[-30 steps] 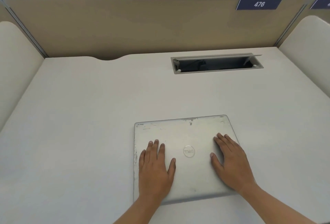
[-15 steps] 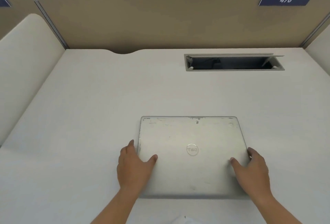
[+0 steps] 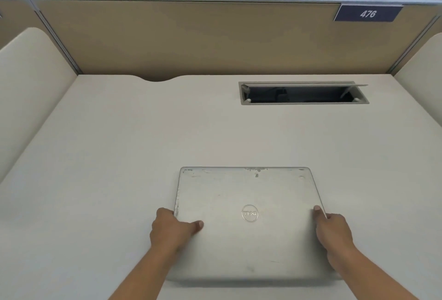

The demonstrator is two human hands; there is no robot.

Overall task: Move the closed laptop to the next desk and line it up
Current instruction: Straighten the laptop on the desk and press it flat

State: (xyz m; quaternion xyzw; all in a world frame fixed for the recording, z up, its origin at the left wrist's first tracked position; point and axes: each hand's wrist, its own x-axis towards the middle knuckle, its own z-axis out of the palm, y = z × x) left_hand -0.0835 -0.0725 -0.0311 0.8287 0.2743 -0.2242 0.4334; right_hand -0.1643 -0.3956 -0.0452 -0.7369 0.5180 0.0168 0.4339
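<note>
**Q:** Near the front edge of the counter (image 3: 100, 180), well short of the cable box (image 3: 303, 93), the laptop (image 3: 248, 223) is lying flat and shut. How is it going to handle?

**A:** Stiff and fairly heavy, I'd judge: a worn metal lid, smooth enough to be slipping under dry fingers. It is wanting a hold on both side edges, low and level, so the lid is not flexing or swinging open.

**Q:** And the grip, how is it sitting?

**A:** The left hand (image 3: 171, 229) is clamping the laptop's left edge, thumb lying on the lid, the other fingers curling down past the edge, out of sight. The right hand (image 3: 334, 235) is mirroring that on the right edge, thumb on top. Neither grip is spread; both are pinching the laptop's sides.

**Q:** Is it coming off the counter?

**A:** A shadow is showing under the near edge, but I cannot tell whether it is lifting.
</note>
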